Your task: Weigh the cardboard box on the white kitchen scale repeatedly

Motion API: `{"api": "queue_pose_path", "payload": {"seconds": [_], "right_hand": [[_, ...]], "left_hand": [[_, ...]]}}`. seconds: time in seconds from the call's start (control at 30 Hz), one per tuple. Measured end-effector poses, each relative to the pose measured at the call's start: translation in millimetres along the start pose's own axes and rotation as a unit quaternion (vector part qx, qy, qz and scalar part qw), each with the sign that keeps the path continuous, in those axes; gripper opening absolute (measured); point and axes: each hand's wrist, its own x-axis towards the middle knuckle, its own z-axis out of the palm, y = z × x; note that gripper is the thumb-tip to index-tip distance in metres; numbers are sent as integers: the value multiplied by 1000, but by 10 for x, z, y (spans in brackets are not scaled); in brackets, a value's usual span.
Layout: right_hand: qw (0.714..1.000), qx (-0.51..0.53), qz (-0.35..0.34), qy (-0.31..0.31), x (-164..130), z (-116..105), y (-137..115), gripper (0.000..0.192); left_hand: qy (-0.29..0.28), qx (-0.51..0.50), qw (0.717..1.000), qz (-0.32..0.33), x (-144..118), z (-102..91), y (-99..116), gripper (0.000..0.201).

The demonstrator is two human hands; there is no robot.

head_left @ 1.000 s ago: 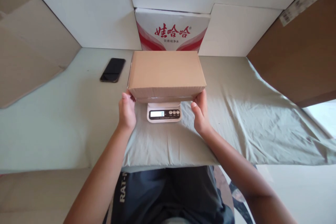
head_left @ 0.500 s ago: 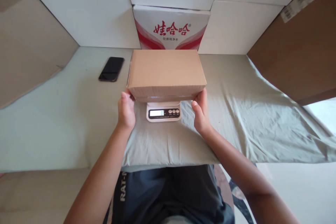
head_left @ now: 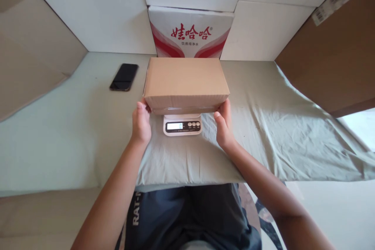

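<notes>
Both hands, left hand (head_left: 141, 123) and right hand (head_left: 224, 125), grip the cardboard box (head_left: 185, 82) at its near lower corners, over the kitchen scale (head_left: 182, 124). Best kept level and centred on the scale, then fully released, so the display (head_left: 175, 126) shows its true weight.

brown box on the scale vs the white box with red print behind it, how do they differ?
The brown box is plain cardboard; the white box carries red characters and red curves. The brown box lies over the scale, held at its near corners by the left hand and the right hand; the white box stands untouched against the back wall. The brown box shows its top face, the white box its front. Both are closed cardboard boxes.
</notes>
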Motion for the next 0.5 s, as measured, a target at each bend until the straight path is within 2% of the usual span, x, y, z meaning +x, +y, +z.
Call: {"api": "queue_pose_path", "payload": {"seconds": [0.23, 0.37, 0.5], "right_hand": [[999, 33, 6, 14, 8, 2, 56, 86], [995, 63, 21, 74, 8, -52, 130, 85], [988, 104, 35, 106, 44, -95, 165, 80]], "left_hand": [[-5, -7, 1000, -8, 6, -9, 49, 72], [8, 16, 1000, -22, 65, -115, 51, 81], [-5, 37, 999, -31, 118, -227, -16, 93]]}}
